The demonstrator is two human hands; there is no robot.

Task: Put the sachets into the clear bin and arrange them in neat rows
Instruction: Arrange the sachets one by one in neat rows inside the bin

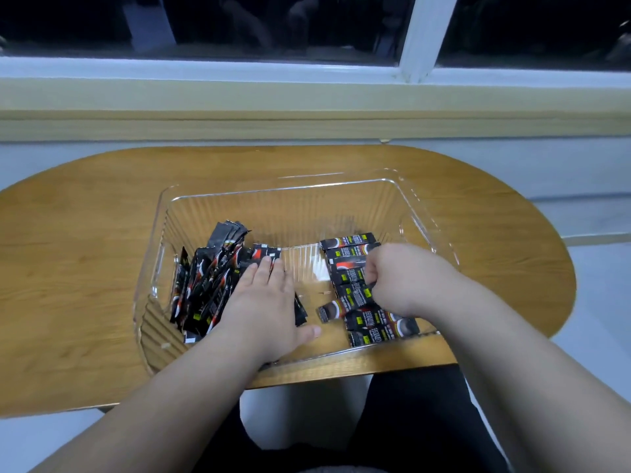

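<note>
A clear ribbed bin (283, 203) stands on the wooden table. In its left part, several black sachets (205, 278) lean in a loose pile. My left hand (263, 302) lies flat on this pile, fingers spread, pressing against it. Along the right side, several black sachets (348, 242) lie flat in a row, one behind the other. My right hand (399, 274) is over that row, fingers curled and pinching a sachet (345, 307) that sticks out to the left.
The oval wooden table (85, 268) ends at a white wall and window sill (307, 114) behind. The bin's middle floor (304, 264) is bare. My dark-clothed legs (409, 421) are below the table's near edge.
</note>
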